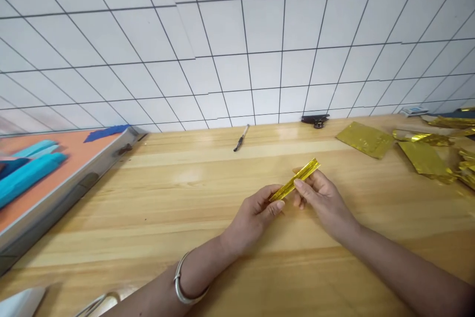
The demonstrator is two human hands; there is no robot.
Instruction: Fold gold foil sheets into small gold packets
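A narrow folded strip of shiny gold foil paper (305,170) slants up to the right between my two hands, held above the wooden table (178,208). My left hand (256,212) pinches its lower left end between thumb and fingers. Farther up the strip, the thumb of my right hand (322,197) presses on it, with the fingers curled behind and partly hidden. A silver bangle (178,280) circles my left wrist.
Flat gold foil sheets (365,139) and crumpled foil pieces (423,137) lie at the right. A pen (241,138) and a black clip-like object (315,120) are near the tiled wall (265,25). On the left, an orange board (79,151) bears blue rolled material (33,176).
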